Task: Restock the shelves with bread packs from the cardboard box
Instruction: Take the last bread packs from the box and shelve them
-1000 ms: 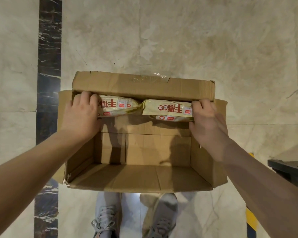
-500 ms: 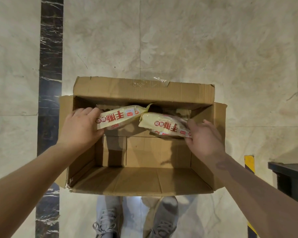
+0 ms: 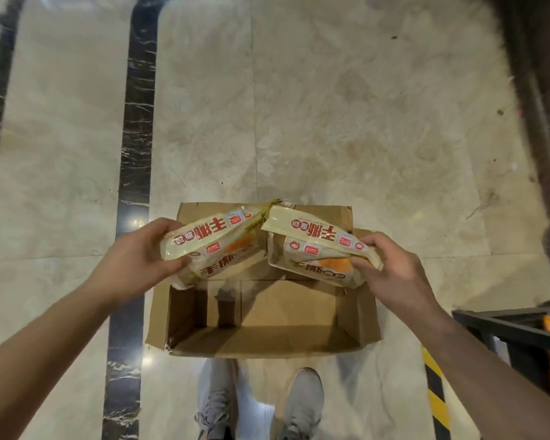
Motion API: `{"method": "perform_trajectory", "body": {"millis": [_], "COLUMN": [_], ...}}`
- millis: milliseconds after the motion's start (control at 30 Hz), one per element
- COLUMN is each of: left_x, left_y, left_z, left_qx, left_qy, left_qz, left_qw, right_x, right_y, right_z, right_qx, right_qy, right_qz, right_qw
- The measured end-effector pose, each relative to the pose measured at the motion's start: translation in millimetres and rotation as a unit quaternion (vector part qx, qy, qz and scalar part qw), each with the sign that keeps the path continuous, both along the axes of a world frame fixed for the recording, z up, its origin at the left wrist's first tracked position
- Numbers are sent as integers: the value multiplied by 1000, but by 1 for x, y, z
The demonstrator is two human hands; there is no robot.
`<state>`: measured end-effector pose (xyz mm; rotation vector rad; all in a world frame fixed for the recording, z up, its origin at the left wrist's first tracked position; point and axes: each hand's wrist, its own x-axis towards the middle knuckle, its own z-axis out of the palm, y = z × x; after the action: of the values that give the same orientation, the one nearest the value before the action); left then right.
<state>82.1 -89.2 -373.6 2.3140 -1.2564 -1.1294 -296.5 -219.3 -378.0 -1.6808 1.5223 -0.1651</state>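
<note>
Risk: my left hand (image 3: 140, 258) grips the nine-o'clock bread pack (image 3: 210, 246), my right hand (image 3: 391, 268) the three-o'clock bread pack (image 3: 318, 249); end-held film may slip.

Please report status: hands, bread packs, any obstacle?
Left hand grips left bread pack; right hand pinches right bread pack. Both packs held above cardboard box. No obstruction seen.

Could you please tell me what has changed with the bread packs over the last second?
Both came up out of the cardboard box: the left hand grips the left bread pack and the right hand the right bread pack, held above the box's far end. Earlier they lay inside under the far flap. The box stays on the marble floor.
</note>
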Motion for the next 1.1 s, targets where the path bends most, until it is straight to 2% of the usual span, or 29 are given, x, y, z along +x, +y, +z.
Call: {"method": "perform_trajectory", "body": {"millis": [200, 500, 733, 933, 1100], "left_x": [5, -21, -62, -107, -155], "left_y": [-15, -33, -47, -60, -79], "left_z": [135, 385, 552, 670, 739], "left_qx": [-73, -226, -385, -419, -462], "left_qy": [65, 119, 153, 283, 352], "left_qz": [28, 55, 91, 63, -2], "left_qw": [995, 965, 906, 861, 814], "right_x": [-19, -58, -100, -148, -200], "right_y": [-14, -10, 6, 37, 80], "right_z": [128, 379, 569, 693, 763], "right_qx": [-33, -130, -231, -311, -378], "right_qy": [-47, -144, -283, -359, -393], "right_qz": [-60, -150, -235, -268, -306], "right_qw": [997, 970, 901, 838, 780]}}
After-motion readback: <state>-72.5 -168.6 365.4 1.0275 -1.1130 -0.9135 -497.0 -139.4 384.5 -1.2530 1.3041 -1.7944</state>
